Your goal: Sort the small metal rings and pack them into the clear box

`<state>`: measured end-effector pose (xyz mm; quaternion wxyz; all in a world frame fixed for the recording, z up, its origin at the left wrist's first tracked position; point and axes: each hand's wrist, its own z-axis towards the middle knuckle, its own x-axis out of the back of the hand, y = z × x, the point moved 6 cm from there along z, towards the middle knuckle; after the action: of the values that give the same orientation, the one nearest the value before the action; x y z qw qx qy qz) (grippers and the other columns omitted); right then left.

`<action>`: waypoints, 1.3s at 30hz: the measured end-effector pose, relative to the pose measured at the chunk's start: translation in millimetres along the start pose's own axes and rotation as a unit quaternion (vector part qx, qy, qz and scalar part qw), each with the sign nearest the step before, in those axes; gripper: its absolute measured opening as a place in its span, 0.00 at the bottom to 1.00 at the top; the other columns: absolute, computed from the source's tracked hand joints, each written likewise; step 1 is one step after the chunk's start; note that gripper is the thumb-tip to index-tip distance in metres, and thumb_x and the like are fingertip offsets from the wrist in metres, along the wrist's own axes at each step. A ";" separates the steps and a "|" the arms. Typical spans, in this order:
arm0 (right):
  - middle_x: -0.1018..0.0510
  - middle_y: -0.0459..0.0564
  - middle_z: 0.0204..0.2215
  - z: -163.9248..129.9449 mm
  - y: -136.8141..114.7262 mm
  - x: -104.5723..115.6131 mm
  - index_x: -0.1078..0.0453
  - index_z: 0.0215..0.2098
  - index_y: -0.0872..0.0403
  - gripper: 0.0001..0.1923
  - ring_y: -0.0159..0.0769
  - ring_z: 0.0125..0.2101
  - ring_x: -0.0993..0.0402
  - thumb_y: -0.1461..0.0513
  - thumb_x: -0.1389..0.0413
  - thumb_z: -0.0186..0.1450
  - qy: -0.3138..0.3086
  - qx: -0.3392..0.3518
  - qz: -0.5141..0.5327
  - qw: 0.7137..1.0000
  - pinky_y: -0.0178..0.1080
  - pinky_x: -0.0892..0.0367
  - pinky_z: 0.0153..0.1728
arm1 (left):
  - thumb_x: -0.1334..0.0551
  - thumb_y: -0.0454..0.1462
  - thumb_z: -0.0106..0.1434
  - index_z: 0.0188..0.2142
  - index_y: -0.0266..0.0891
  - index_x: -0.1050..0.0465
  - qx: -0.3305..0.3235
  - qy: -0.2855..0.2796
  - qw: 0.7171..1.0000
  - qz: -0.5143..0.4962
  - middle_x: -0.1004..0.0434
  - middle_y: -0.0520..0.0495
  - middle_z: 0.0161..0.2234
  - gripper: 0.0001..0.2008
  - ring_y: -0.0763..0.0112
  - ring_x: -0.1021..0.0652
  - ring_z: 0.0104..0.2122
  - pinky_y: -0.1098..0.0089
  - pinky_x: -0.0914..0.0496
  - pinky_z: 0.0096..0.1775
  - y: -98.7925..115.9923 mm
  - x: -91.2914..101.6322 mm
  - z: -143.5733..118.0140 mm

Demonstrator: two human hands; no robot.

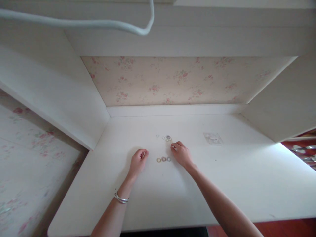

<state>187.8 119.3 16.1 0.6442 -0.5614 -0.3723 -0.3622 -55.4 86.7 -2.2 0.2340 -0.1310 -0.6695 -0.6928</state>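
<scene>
My left hand (pixel 138 162) rests on the white tabletop (pixel 158 204), left of several small rings, its fingers curled closed and no object showing in them. My right hand (pixel 182 154) is closed in a pinch beside the rings; what its fingertips hold, if anything, is too small to make out. In front lies a row with a yellowish ring (pixel 158 160), a brownish ring (pixel 163 159) and a grey ring (pixel 169 159). Farther back, a loose thin ring (pixel 157 136) lies left of a small cluster of rings (pixel 168 137), close to my right fingertips.
A clear, flat plastic-looking piece (pixel 213 139) lies at the right on the table. White side panels (pixel 281 98) and a flower-patterned back wall (pixel 168 82) enclose the desk. A white cable (pixel 86 23) hangs across the top left.
</scene>
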 end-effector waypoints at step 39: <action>0.28 0.49 0.32 -45.8 -68.4 -16.9 0.28 0.38 0.51 0.14 0.32 0.30 0.32 0.60 0.56 0.69 -0.047 0.195 0.006 0.980 0.34 0.40 0.33 | 0.45 0.44 0.61 0.35 0.38 0.26 -0.016 -0.036 0.999 0.000 0.29 0.51 0.26 0.14 0.73 0.31 0.26 0.73 0.37 0.30 8.5 -2.2 -2.9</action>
<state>122.8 67.4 28.0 0.7251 -0.4432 -0.4629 -0.2518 -49.0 84.2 3.9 0.2072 -0.1593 -0.6667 -0.6980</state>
